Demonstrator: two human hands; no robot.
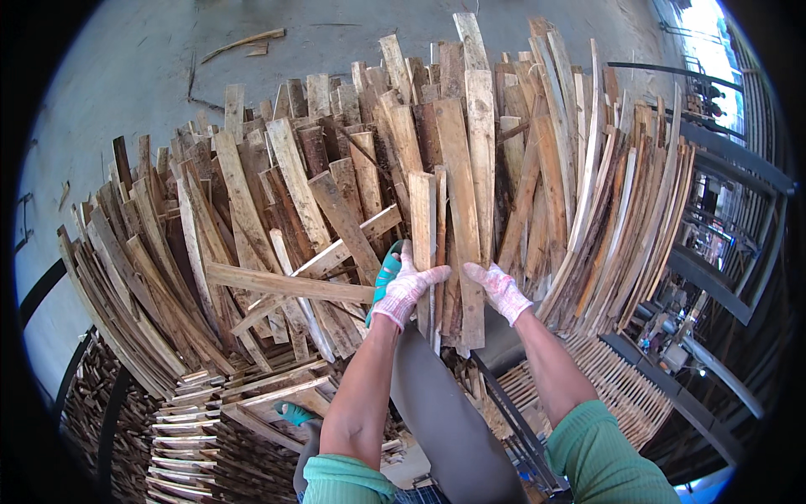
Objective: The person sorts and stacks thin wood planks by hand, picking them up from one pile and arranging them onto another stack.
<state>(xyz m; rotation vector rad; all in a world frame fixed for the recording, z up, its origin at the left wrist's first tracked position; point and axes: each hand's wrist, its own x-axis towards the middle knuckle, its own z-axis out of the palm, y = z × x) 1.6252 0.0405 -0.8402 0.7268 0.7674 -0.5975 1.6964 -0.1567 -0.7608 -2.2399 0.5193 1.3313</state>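
Observation:
My left hand (410, 284), in a pale knitted glove with bare fingertips, grips a short light wooden board (422, 220). Its thumb lies across the board's face. Opposite it, my right hand (501, 291), gloved the same way, holds a longer brown board (457, 176) by its right edge, thumb over the front. Between the hands, several narrow strips stand close together with these two boards. The fingers behind the wood are hidden. Just left of my left hand, my foot in a green slipper (386, 275) rests against the pile.
Rough boards (294, 185) lean in a wide, dense heap. A loose plank (290, 283) crosses it at the left. Stacked slats (189, 458) lie lower left, with more slats (609, 382) lower right. Dark metal frames (714, 281) stand at the right. Grey floor (151, 76) lies beyond, with scraps.

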